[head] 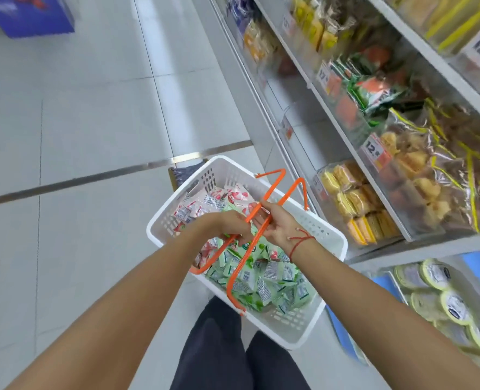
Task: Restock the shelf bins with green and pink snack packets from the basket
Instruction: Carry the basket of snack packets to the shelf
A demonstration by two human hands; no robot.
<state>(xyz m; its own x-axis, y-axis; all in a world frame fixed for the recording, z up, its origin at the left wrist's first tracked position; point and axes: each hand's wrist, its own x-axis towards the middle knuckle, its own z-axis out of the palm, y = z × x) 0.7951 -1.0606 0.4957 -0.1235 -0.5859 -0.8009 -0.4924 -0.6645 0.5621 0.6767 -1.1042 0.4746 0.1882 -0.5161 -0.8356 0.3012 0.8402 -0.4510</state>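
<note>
A white plastic basket hangs in front of me above the floor, carried by two orange handles. Green snack packets fill its near half and pink snack packets its far half. My left hand is closed around one orange handle over the middle of the basket. My right hand, with a red string at the wrist, holds the other orange handle right beside it. The shelf bins run along the right.
Shelves on the right hold clear bins of yellow cookies, bagged snacks and price tags. Round yellow-rimmed tubs sit on the lowest shelf. A blue box stands on the tiled floor at the far left. My dark trousers show below the basket.
</note>
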